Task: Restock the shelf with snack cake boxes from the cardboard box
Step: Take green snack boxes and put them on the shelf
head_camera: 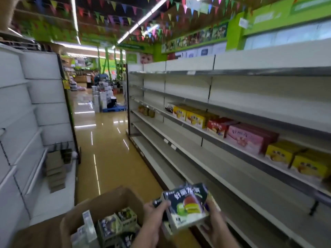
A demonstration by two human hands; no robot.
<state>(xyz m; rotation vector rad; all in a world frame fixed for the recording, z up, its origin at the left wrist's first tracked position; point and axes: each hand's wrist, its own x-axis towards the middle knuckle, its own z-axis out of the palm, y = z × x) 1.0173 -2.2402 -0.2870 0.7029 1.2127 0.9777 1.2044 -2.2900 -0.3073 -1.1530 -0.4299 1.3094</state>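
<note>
Hands: left hand (154,211) and right hand (214,216) curl around opposite ends of a dark snack cake box (188,205), held just right of the cardboard box (107,208).
Cardboard box: open at the bottom of the view, more dark snack boxes (116,224) packed inside.
Shelf: white shelf (223,140) rises right of the cardboard box, one tier carrying yellow boxes (195,116), red boxes (219,125) and a pink box (246,140).
Aisle: glossy floor (107,149) runs away beyond the cardboard box.
</note>
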